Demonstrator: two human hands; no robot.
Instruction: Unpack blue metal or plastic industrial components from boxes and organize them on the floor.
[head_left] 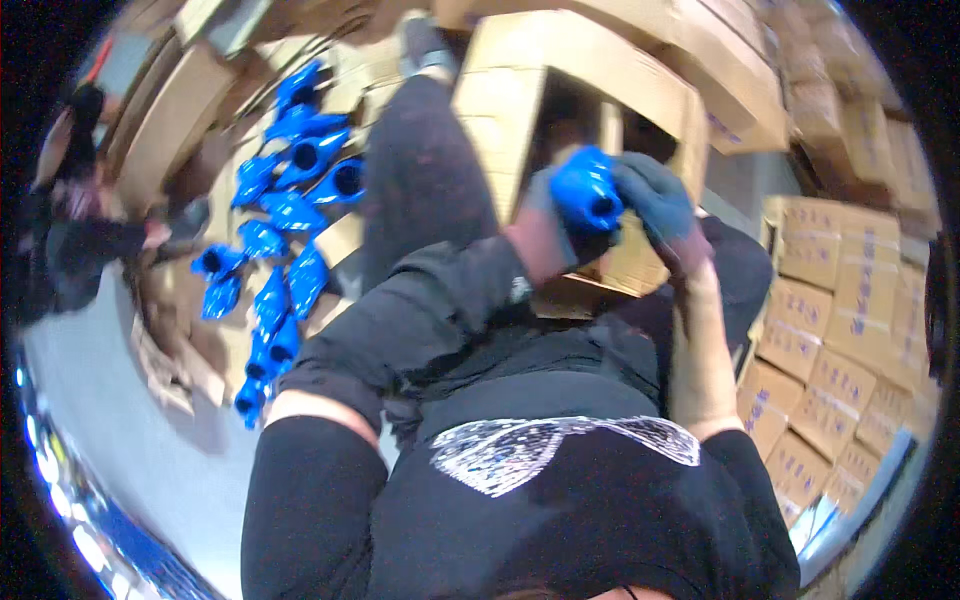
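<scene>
A shiny blue plastic pipe fitting point(588, 190) with a round open end is held up in front of an open cardboard box point(500, 110) that rests over my lap. My left hand point(538, 222), in a grey glove, grips the fitting from the left. The right hand point(655, 203), in a blue-green glove, closes on it from the right. Both hands meet at the box's open mouth. The inside of the box is dark and its contents are hidden.
Several more blue fittings point(285, 215) lie in a loose heap on flattened cardboard at my left. My left leg point(420, 170) stretches past them. Stacked cardboard cartons point(850, 310) fill the right side and the back. Another person point(80, 235) crouches at the far left.
</scene>
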